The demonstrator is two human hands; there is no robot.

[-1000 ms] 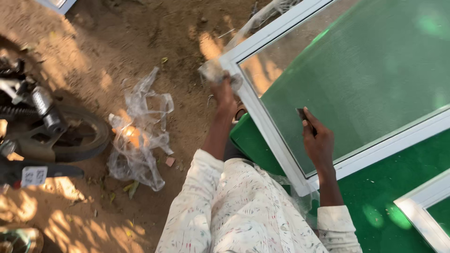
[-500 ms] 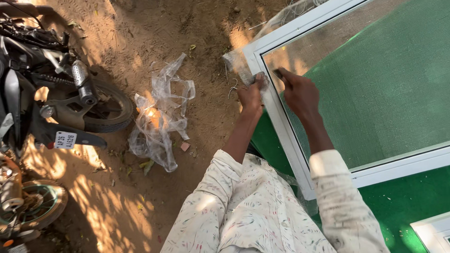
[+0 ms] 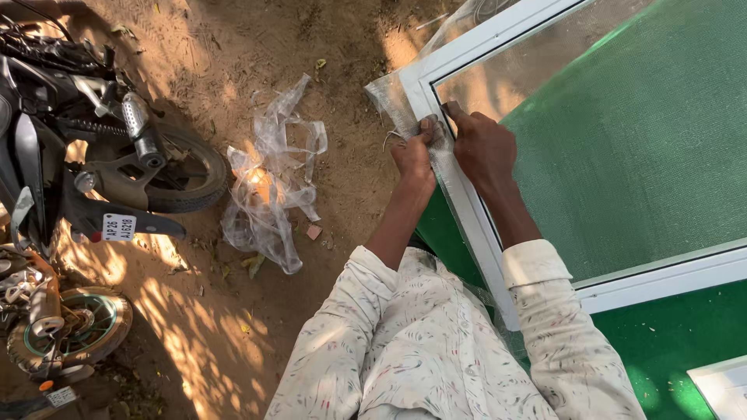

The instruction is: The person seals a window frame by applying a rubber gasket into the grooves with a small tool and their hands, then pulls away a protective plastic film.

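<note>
Across the right side of the view, largest item: green surface (image 3: 669, 342) bearing a white-framed mesh screen panel (image 3: 622, 148), its frame (image 3: 467, 210) running from the upper corner down toward the person's body; second white frame corner (image 3: 724, 385) at lower right.

Sandy ground (image 3: 233, 47), dappled with sun and shade, left and centre.

Motorcycle (image 3: 85, 140), dark, at upper left, rear wheel touching the ground near the plastic; number plate present. Smaller two-wheeler (image 3: 54, 327) with green-rimmed wheel at lower left.

Person's torso and sleeves (image 3: 436, 342), pale patterned shirt, bottom centre.

Crumpled clear plastic film (image 3: 272, 179), lying on the ground between the motorcycle and the frame, well apart from the hands.

Loose mesh edge (image 3: 393, 97), overhanging the frame's upper-left corner.

Left hand (image 3: 415, 155), fingers curled closed, pinching the loose mesh against the outer side of the frame just below the corner.

Right hand (image 3: 482, 148), resting on the inner side of the frame beside the left hand, fingers bent, tips pressed at the frame groove; whether it holds a tool cannot be told.
</note>
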